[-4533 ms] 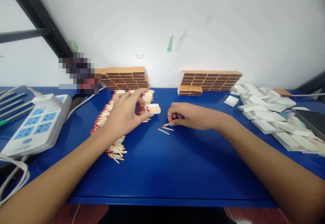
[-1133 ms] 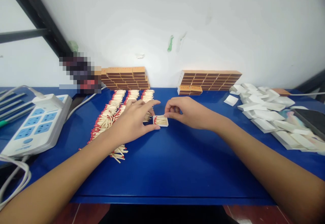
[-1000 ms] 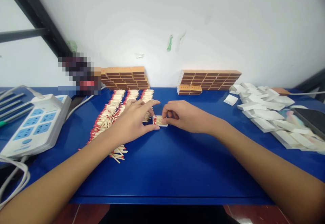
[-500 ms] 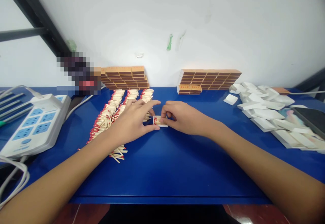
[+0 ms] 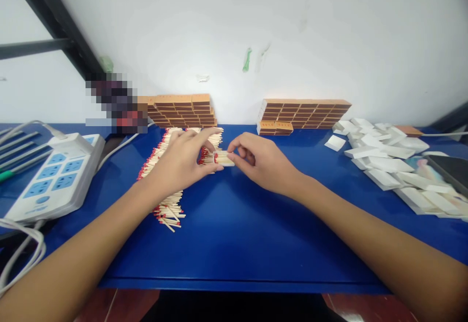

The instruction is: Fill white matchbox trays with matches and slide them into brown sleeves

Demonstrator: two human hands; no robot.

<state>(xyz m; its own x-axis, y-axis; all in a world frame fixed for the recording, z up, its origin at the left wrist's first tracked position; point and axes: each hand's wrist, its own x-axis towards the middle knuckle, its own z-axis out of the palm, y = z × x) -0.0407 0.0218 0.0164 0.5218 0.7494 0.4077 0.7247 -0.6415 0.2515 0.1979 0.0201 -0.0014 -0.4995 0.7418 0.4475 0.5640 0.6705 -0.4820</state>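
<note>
My left hand [image 5: 192,154] holds a small white matchbox tray [image 5: 229,164] at its left end, thumb in front and fingers behind. Red-tipped matches [image 5: 221,158] lie in the tray, their heads to the left. At the tray's right end my right hand [image 5: 261,161] is closed in a pinch, thumb and index fingertip at the plain ends of the matches. Behind and under my left hand spread rows of loose matches [image 5: 171,200], partly hidden by it.
Stacked brown matchboxes [image 5: 183,110] stand against the wall at the left, with another stack [image 5: 307,112] right of centre. White trays [image 5: 383,163] are heaped at the right beside a dark phone [image 5: 448,171]. A power strip [image 5: 58,176] with white cables lies at the left.
Both hands and the tray have shifted slightly left and away from me. My right fingertips have moved from inside the tray to the matches' right ends.
</note>
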